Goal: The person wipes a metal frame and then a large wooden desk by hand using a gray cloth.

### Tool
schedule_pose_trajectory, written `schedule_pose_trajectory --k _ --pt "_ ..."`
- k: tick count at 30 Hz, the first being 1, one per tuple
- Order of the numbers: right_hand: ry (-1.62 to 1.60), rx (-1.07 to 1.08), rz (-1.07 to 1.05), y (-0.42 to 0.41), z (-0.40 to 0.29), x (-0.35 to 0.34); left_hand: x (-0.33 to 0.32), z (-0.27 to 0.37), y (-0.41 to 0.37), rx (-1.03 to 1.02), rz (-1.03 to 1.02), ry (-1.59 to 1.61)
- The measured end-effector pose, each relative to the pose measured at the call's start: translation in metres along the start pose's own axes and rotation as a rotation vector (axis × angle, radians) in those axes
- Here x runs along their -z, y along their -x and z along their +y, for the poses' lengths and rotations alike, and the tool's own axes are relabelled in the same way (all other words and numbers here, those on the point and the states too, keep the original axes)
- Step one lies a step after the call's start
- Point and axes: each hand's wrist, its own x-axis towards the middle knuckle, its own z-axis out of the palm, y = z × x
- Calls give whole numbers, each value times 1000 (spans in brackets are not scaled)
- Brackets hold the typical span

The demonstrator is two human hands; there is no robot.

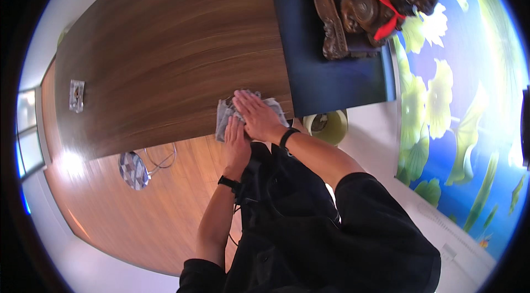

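A crumpled grey cloth [222, 118] lies on the dark wood-grain tabletop [174, 53], close to its near edge. My right hand [261, 118] presses flat on it, fingers stretched out towards the far side. Just left of that, my left hand [237, 146] reaches over the table edge with its fingertips on the same cloth. The two hands are side by side and cover the cloth's middle. Both wrists wear black bands.
To the right, a dark carved wooden sculpture [360, 7] with a red ribbon [387, 11] stands on a black surface [327, 86]. A pale green bucket [335, 127] sits below. A clear ashtray [77, 95] rests far left; a patterned round stool [133, 171] stands on the floor.
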Motion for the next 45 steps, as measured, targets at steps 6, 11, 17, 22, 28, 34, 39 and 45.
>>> schedule_pose_trajectory --k 6,11,17,22,28,34,39,45 --pt "-63 62 -33 6 1 -3 11 2 -2 62 -137 -82" --pt "110 0 22 44 34 19 2 38 -34 -9 -244 -197" --pt "99 -175 98 110 100 67 -47 106 -82 -294 -385 -253" --pt "23 -306 153 161 157 98 -95 173 -112 -451 -448 -300" --pt "12 -532 265 237 233 141 -168 266 -154 -631 -466 -171" --pt "16 -706 326 294 293 165 -238 335 -185 -807 -379 -198" --pt "169 -774 238 287 285 163 -242 335 -188 -817 -423 -117" --pt "351 -655 179 271 267 143 -216 298 -169 -754 -325 -160"
